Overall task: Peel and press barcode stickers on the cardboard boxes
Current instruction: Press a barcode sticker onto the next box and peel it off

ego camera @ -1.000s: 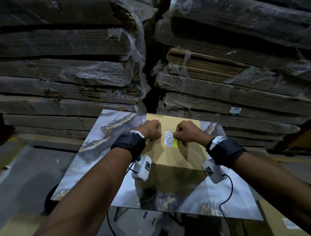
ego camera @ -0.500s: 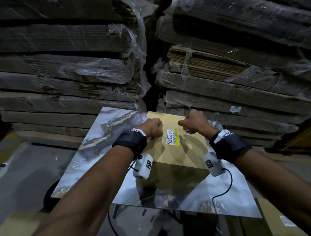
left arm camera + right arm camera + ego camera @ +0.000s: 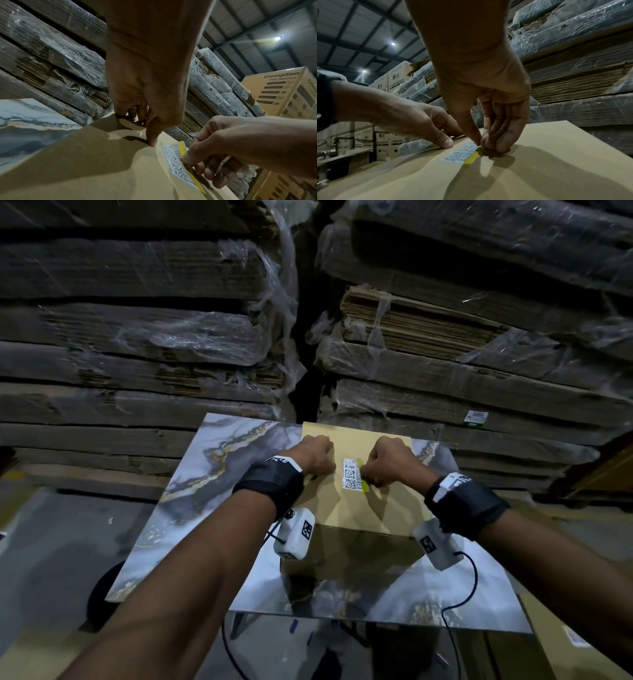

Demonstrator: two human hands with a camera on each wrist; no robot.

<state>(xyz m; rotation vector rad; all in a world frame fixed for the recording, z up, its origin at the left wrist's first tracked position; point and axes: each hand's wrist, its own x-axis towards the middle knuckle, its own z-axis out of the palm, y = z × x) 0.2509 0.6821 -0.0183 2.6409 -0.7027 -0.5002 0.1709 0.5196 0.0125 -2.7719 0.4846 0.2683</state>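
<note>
Right hand [image 3: 387,463] back down, pinching yellow edge [image 3: 366,487] of flimsy barcode sticker [image 3: 352,479], likely best hold; left hand [image 3: 317,455] fisted beside, bracing cardboard box [image 3: 370,508].

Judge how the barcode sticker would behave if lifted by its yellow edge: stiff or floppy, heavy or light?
Probably floppy and light: the barcode sticker is a thin sheet flat on the cardboard box. It may curl, since the right hand pinches only its edge.

Behind box [image 3: 359,511] — wrapped cardboard stacks [image 3: 144,337]
</note>
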